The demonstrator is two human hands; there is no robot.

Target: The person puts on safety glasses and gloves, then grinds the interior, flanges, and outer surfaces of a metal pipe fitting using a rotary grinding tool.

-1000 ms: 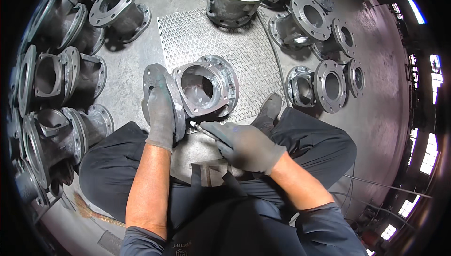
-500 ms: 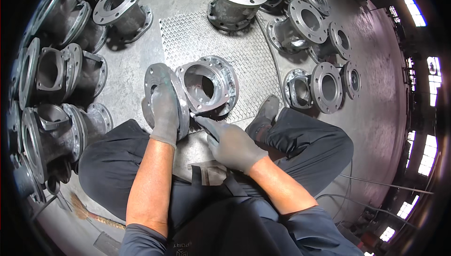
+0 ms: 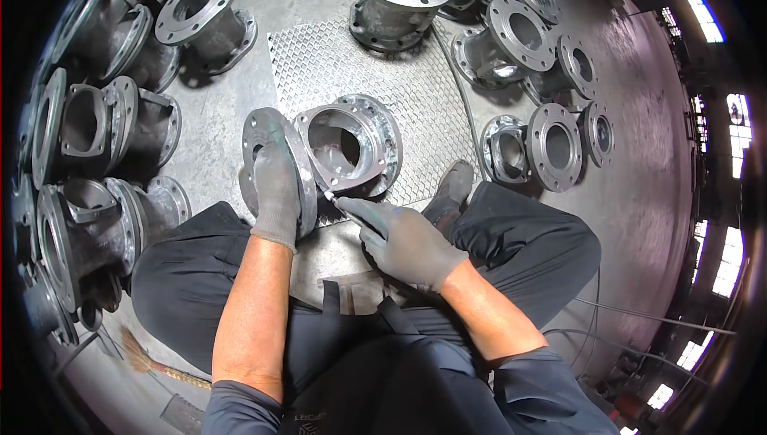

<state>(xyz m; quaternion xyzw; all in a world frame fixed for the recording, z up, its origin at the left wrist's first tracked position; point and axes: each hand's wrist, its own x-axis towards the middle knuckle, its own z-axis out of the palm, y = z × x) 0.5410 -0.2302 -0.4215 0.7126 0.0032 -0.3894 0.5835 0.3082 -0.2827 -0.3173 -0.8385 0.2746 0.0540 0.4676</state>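
A grey flanged metal pipe casting [image 3: 327, 143] lies in front of me between my knees, its squarish side mouth turned up and toward me. My left hand [image 3: 276, 183] grips the round flange [image 3: 300, 167] at its left end, with the fingertips hidden in the bore. My right hand [image 3: 411, 243] is closed round a slim tool whose pale tip [image 3: 329, 195] is at the lower corner of the side mouth. The rest of that tool is hidden in the hand, so I cannot tell its kind. Both hands wear grey gloves.
A chequered metal plate [image 3: 311, 55] lies under and beyond the casting. Similar flanged castings [image 3: 72, 235] crowd the left side, and more [image 3: 554, 147] stand at the right and far side. A brush [image 3: 152, 359] lies at lower left. Cables [image 3: 639, 315] cross the floor at right.
My right hand has shifted slightly right with the tool, its pale tip still near the side mouth's lower corner. My left hand keeps its grip on the flange.
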